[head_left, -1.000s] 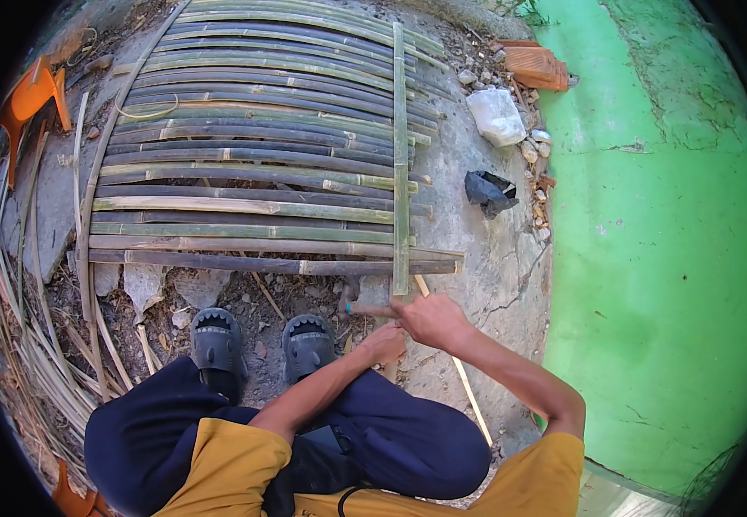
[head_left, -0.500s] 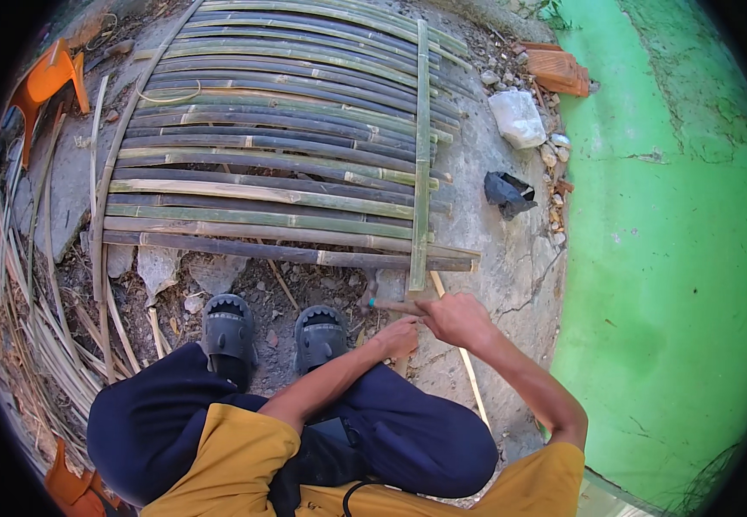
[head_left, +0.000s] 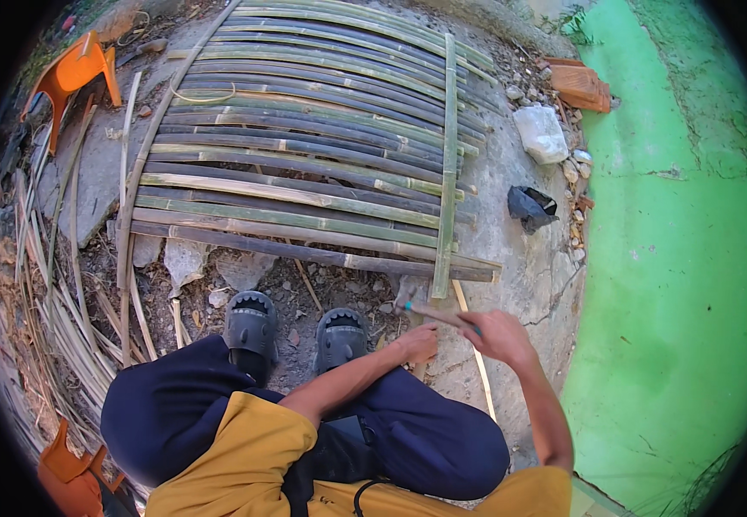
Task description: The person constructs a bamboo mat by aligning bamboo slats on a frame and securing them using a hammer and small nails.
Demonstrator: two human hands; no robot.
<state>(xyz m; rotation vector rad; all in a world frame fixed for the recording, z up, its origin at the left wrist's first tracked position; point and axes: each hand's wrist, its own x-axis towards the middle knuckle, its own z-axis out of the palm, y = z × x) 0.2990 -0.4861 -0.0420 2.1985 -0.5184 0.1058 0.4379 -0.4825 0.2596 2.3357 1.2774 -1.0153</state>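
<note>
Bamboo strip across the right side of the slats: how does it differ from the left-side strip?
The right strip is green; the left strip is grey-brown. The right strip looks nearly straight; the left strip looks bowed, perhaps through the lens. Both lie crosswise to the slats.

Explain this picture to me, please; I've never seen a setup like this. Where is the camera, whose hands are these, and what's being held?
There's no machine here: these are a person's bare hands. The view looks down from the left of two wide fisheye cameras worn on the head, so straight edges bend near the rim.

Bamboo poles lie side by side over rough ground, with a flat green strip across them near their right ends. Loose, thin strips lie at far left, below an orange chair.

The right hand holds a wooden-handled tool, perhaps a hammer; its head is blurred. The left hand is curled just below the handle; whether it grips anything is unclear.
</note>
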